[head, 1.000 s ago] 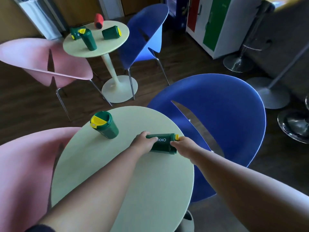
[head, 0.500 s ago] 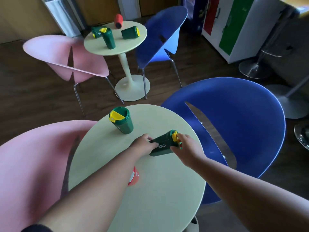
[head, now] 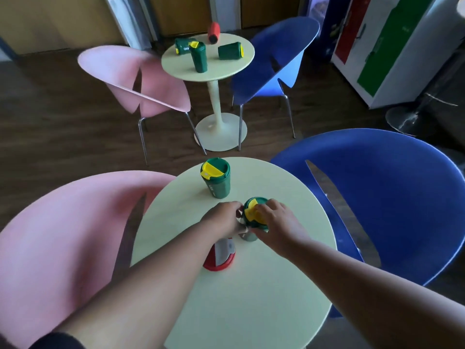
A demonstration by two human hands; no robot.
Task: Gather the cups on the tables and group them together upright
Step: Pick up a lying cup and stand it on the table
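Green travel cup (head: 254,217), lying on its side a second ago, now stands nearly upright just this side of the upright green cup (head: 215,178) on my near table (head: 289,248). Left hand (head: 222,219) grips its body, right hand (head: 273,222) its yellow-flapped lid. Next: release, then right the far table's (head: 226,69) toppled cups.

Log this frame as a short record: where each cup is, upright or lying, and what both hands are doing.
near table: three cups
held cup: green, yellow lid, about upright, between both hands
left hand: grips the held cup's side
right hand: grips its lid end
standing cup: green, upright, beyond the hands
red cup: partly hidden under left forearm, pose unclear
far table: one green cup upright, two green and one red lying
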